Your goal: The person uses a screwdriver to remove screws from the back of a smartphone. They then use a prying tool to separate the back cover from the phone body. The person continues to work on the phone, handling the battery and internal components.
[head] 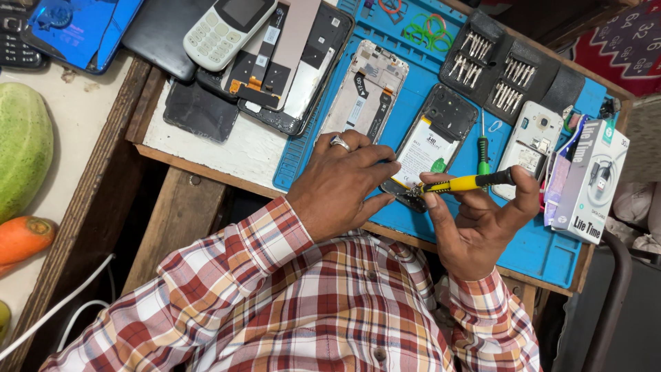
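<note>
An opened black phone (432, 141) with its white battery showing lies on a blue work mat (544, 248). My left hand (341, 182), a ring on one finger, rests on the phone's near end and steadies it. My right hand (475, 220) grips a yellow-and-black screwdriver (468, 182), its tip at the phone's lower edge next to my left fingertips. A green-handled screwdriver (483, 155) lies on the mat just beyond.
On the mat: a bare phone frame (365, 89), a white phone back (530, 148), a black bit set (502, 69), coloured rubber bands (427, 29). A white box (589, 182) stands right. Phones and screens (275, 62) pile at left, beside a green fruit (24, 148) and carrot (24, 238).
</note>
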